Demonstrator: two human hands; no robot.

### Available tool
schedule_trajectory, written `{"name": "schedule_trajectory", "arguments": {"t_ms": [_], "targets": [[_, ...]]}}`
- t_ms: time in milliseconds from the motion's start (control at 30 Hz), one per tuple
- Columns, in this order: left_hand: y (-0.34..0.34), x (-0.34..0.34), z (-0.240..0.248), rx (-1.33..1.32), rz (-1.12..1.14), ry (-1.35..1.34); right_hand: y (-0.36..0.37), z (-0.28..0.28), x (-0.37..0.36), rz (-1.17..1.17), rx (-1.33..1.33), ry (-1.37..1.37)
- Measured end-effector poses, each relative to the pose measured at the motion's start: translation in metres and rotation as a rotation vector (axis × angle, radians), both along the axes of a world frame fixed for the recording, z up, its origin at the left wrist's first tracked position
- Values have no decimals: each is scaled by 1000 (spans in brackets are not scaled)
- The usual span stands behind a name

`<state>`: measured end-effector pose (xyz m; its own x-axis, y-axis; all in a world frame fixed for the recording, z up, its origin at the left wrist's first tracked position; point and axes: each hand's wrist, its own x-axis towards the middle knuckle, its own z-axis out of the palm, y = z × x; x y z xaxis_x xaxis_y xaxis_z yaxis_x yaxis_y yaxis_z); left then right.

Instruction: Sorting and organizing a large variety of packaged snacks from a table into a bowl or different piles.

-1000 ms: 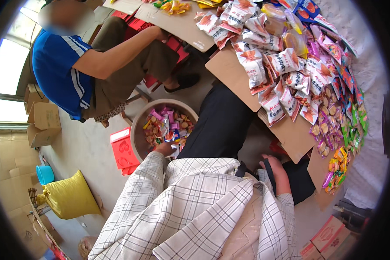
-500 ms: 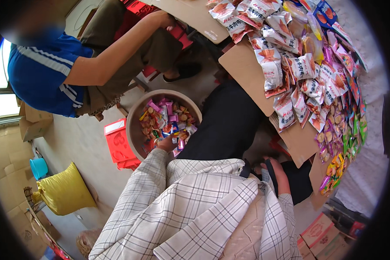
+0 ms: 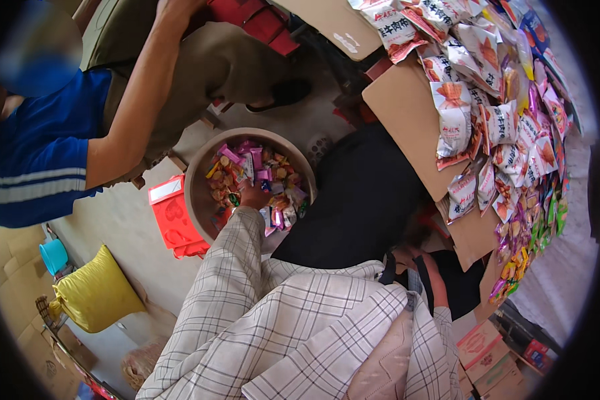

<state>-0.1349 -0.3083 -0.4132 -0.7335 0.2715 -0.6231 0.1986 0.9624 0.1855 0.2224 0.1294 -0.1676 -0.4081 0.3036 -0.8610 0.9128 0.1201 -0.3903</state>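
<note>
A brown round tub (image 3: 200, 217) stands on the floor to the left of my black-trousered leg, holding a mix of small wrapped sweets (image 3: 247, 162) in pink, purple, red and yellow. Into it reaches my left hand (image 3: 252, 195), resting on the sweets with its fingers spread and their tips partly hidden among the wrappers. On the other side, my right hand (image 3: 407, 255) is low by my right leg, close to a black strap (image 3: 388, 270). Shadow and the strap hide its fingers, so I cannot make out whether it grips anything.
Piles of white snack packets (image 3: 455, 120) and small sweets (image 3: 513, 260) cover the table at right, over cardboard flaps (image 3: 400, 113). A red gift box (image 3: 175, 213) is beside the tub. Another person in a blue shirt (image 3: 47, 147) sits at left, near a yellow sack (image 3: 100, 290).
My left hand has moved from the tub's near edge deeper over the sweets. The other person's arm has shifted up and left. The whole view has shifted a little.
</note>
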Motion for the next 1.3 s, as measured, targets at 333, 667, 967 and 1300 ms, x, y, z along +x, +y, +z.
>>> {"name": "schedule_trajectory", "arguments": {"t_ms": [333,667,967,1300], "targets": [[9,-27,45,-74,-57,36,-15,29,-41,163,76,-47],[-42,-19,89,341,641,495,3,-22,9,-104,6,66],[-33,-32,124,1300,1321,-195,-7,23,-14,522,396,140],[64,-72,295,1840,969,-604,-25,80,-56,418,397,593]]}}
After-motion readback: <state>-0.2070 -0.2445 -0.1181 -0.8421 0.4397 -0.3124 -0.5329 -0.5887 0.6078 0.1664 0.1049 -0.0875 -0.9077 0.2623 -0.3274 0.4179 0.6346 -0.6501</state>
